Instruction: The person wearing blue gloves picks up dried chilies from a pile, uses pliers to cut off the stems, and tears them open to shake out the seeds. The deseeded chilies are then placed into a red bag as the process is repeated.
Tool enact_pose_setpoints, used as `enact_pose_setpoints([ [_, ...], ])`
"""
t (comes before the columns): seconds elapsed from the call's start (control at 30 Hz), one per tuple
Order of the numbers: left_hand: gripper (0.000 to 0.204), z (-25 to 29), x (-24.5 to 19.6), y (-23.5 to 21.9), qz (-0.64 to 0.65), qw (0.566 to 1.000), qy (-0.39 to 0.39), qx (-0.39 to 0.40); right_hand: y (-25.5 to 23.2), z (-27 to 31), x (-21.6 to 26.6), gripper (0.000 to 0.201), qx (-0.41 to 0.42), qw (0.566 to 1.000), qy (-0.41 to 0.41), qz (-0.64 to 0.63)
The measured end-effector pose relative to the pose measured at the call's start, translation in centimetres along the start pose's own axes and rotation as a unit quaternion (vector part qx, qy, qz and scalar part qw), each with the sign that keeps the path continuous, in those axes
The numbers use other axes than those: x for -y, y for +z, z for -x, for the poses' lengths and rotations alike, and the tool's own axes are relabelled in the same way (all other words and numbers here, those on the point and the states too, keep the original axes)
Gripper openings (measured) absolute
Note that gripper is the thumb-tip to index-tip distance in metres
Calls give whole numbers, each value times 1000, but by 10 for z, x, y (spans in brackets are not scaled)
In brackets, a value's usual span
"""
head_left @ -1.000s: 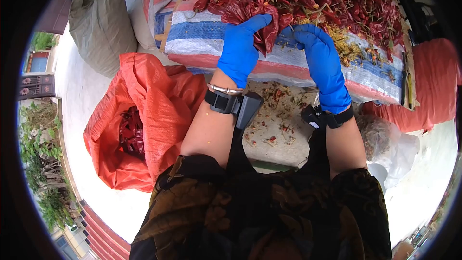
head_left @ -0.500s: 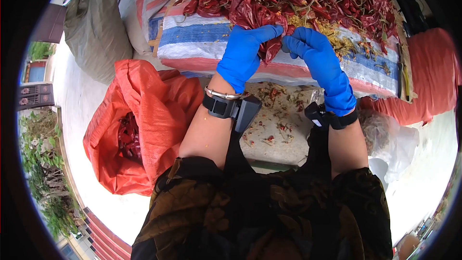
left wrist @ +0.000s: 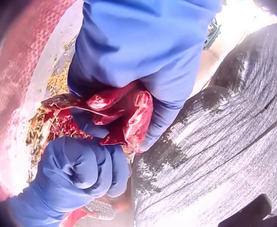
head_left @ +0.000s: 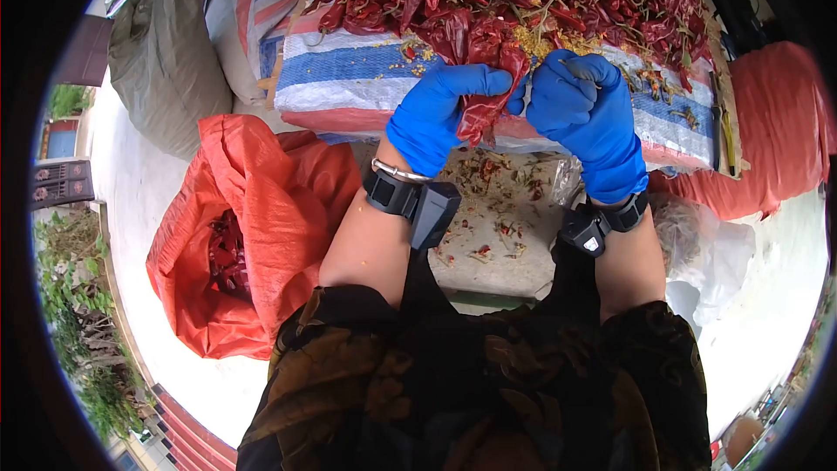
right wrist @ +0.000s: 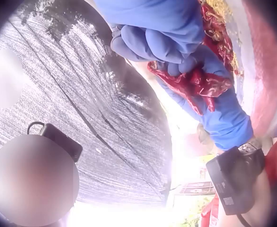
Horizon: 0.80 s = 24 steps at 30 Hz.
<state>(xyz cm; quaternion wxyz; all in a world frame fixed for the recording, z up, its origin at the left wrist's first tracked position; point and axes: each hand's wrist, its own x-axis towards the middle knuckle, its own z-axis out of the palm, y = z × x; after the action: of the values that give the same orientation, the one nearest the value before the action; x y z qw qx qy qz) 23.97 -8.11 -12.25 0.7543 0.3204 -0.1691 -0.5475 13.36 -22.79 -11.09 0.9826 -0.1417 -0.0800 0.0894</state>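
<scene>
The blue-gloved left hand grips several dried red chillies at the front edge of the striped sheet; in the left wrist view the chillies stick out of the left hand's curled fingers. Close beside them is the right hand, also in a blue glove, its fingers curled in. In the left wrist view the right hand shows folded knuckles just by the chillies; whether something small is pinched inside cannot be seen. A heap of red chillies lies behind both hands.
An open red sack with chillies inside stands at the left, a grey-green sack behind it. Yellow bits lie before the heap. Stems litter the ground below. Another red sack and a clear plastic bag are at the right.
The left hand's chillies have come away from the heap toward the body. The right hand has moved slightly right and turned, and its fingers are more tightly curled.
</scene>
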Motion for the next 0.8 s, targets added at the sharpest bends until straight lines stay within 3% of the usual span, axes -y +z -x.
enact_pose_setpoints([
  [0.07,24,-1,2,-1,49,999,7,24,1,0,2,24,-11,1000,-27,-7],
  [0.1,26,-1,2,-1,77,997,-10,11,1,2,4,22,-104,982,-92,127],
  [0.13,27,-1,1,-2,105,994,-28,-1,0,4,7,21,-193,935,-153,256],
  [0.17,27,-2,2,-3,103,994,-28,-1,1,6,10,21,-192,935,-155,255],
  [0.23,31,-4,5,-4,157,987,-6,29,4,15,19,23,-364,782,-197,466],
  [0.27,31,-4,5,-5,157,987,-5,30,4,21,25,28,-367,719,-209,551],
  [0.3,30,-4,5,-4,160,987,-1,25,1,25,33,28,-367,719,-209,552],
  [0.33,30,-3,4,-3,162,987,3,20,-4,29,42,28,-426,549,-154,703],
  [0.37,30,-3,3,-2,163,986,3,20,-9,34,50,29,-460,346,-90,813],
  [0.4,30,-3,2,-1,150,989,-3,15,-15,36,47,34,-442,250,-169,845],
  [0.43,30,-3,2,-1,138,990,-9,9,-19,37,48,34,-442,250,-169,845],
  [0.5,29,-5,4,-2,142,990,-11,16,-22,33,44,35,-388,154,-293,860],
  [0.53,29,-7,5,-2,146,989,-14,23,-10,26,38,35,-389,153,-292,860],
  [0.6,32,-10,9,-6,126,992,-14,10,14,16,21,34,-315,558,-226,734],
  [0.63,36,-11,10,-5,105,994,-12,-2,17,12,13,34,-316,558,-227,733],
  [0.7,34,-11,11,0,83,996,-10,-18,19,6,-1,31,-222,720,-213,622],
  [0.8,31,-11,12,7,46,997,3,-60,7,4,-9,25,-250,721,-227,605],
])
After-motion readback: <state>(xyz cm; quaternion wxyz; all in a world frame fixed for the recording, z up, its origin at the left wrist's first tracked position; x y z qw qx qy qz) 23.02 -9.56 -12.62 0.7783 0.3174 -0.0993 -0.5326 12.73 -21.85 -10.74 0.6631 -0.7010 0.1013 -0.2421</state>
